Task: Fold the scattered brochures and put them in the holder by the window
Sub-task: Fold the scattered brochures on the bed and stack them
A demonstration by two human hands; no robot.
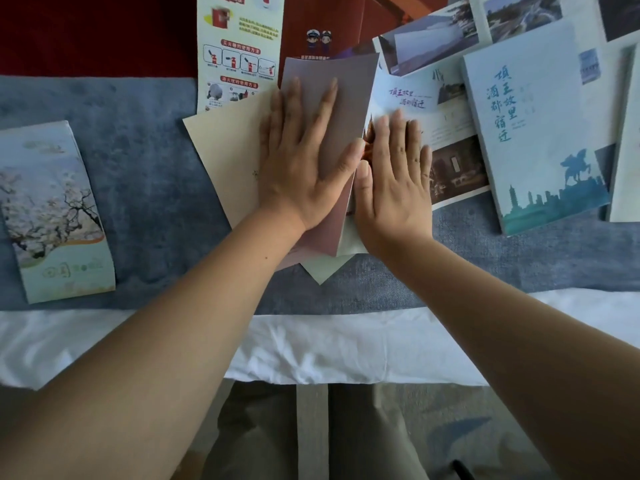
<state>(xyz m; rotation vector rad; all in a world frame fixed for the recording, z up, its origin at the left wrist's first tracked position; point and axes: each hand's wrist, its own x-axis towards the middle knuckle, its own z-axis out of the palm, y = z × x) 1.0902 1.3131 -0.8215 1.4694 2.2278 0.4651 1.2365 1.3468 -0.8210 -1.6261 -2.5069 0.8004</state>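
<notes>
Step in hand: pressing flat a fold in the mauve-grey glossy paper brochure (341, 109) at the centre of the frame; this is a judgement from the flat palms.
Left hand (304, 161): spread open, palm down on the mauve-grey panel, fingers pointing to the top of the frame; grasping nothing.
Right hand (394, 181): also flat and open, just right of the folded edge, resting on the pale printed page beside it; thumb touching the left thumb; grasping nothing.
How to do it well: hold the panel with the left palm and run the right hand along the crease from bottom to top, checking that the corners meet first.
Beneath: a cream sheet (225, 157) sticks out to the left and at the bottom; it may slide, so press straight down.
In the way: loose pages crowd the right and top, namely a pale blue brochure with a horseman silhouette (533, 133) and a fire-safety leaflet with red pictures (239, 50).
Already folded, it seems: a blossom-tree brochure (52, 209) alone at the left on the blue-grey cloth (145, 174).
Holder by the window: not in view.
Foreground: white sheet (311, 344) along the bed edge.
</notes>
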